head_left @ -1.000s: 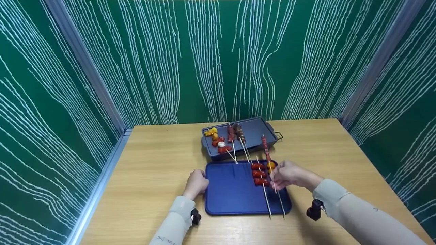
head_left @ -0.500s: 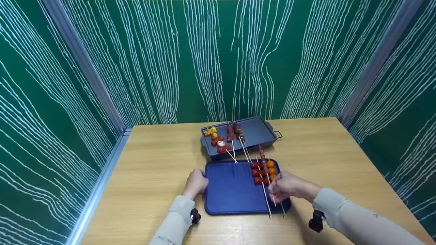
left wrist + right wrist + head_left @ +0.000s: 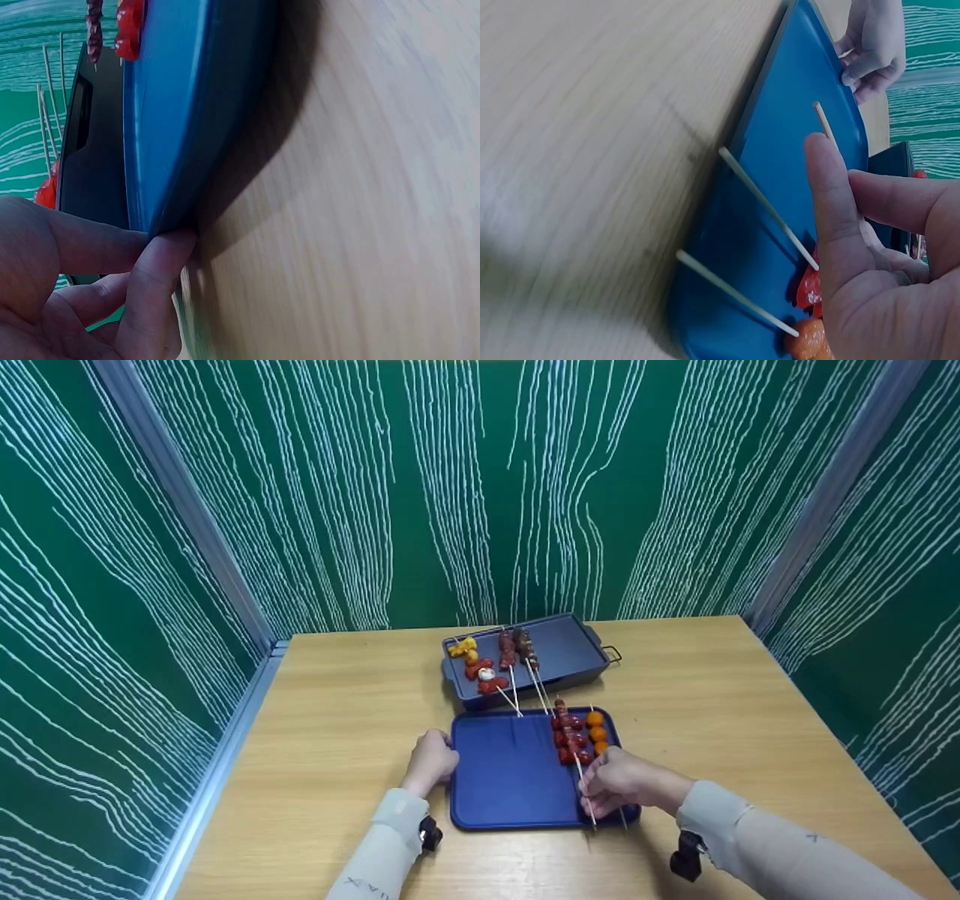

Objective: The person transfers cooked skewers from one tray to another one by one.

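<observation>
My left hand (image 3: 433, 761) pinches the left rim of a blue tray (image 3: 506, 784) between thumb and fingers, plainly seen in the left wrist view. My right hand (image 3: 616, 781) pinches the bare stick of a skewer with small dark-red meat pieces (image 3: 565, 726). In the head view that skewer overlaps a skewer of glossy red chunks (image 3: 808, 289) on the tray. The left wrist view shows the held skewer's meat (image 3: 94, 31) off to one side of the red chunks. Right of them on the tray lies a skewer of orange balls (image 3: 596, 733), its lower part behind my right hand.
Behind the tray stands a dark grill pan (image 3: 562, 649) with a wire handle (image 3: 613, 654). Two meat skewers (image 3: 516, 649) and a mixed skewer (image 3: 480, 667) lie in it, their sticks reaching over the tray's far edge. A green panel (image 3: 480, 510) with white lines backs the wooden table (image 3: 337, 697).
My right hand has drawn the meat skewer toward me and leftward, from beside the red-chunk skewer to over it. My left hand has stayed at the tray's rim.
</observation>
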`<state>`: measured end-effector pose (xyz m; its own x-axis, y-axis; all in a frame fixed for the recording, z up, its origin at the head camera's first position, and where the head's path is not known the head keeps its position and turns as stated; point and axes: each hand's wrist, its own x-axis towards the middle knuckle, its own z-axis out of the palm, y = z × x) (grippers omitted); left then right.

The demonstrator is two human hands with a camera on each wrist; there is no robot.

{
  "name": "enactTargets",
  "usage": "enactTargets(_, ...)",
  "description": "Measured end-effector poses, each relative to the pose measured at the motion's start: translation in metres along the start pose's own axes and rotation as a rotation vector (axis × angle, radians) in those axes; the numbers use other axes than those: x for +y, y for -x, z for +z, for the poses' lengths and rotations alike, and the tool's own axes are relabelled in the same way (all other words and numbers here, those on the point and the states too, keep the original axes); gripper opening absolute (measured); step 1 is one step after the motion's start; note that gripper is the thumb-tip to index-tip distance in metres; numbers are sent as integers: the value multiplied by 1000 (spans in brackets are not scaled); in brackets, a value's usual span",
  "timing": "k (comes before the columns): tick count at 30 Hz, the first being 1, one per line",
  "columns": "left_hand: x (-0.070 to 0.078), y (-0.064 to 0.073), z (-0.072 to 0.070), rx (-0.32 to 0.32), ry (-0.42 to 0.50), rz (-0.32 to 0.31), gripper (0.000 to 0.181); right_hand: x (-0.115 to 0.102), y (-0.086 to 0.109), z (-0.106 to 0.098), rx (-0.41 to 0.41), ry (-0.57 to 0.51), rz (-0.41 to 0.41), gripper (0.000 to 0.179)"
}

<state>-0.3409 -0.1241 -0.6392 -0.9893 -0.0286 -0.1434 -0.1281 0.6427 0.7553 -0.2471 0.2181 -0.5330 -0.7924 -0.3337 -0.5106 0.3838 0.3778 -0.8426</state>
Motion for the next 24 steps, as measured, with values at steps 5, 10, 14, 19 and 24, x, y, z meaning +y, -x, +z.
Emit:
enactTargets(5, 1, 1, 0, 13, 0, 12, 19, 0, -3, 6, -22, -11, -4, 14)
enactTargets(10, -3, -2, 0, 1, -6, 13, 21, 0, -6, 12, -40, -16, -14, 15)
enactTargets(14, -4, -4, 1, -6, -5, 18, 25, 0, -9, 16, -33, -20, -14, 14)
enactTargets(19, -5, -5, 1, -14, 2, 21, 30, 1, -13, 21, -27, -35, -9, 14)
enactTargets(24, -5, -5, 1, -10, -6, 26, 31, 2, -17, 26, -3, -37, 7, 12)
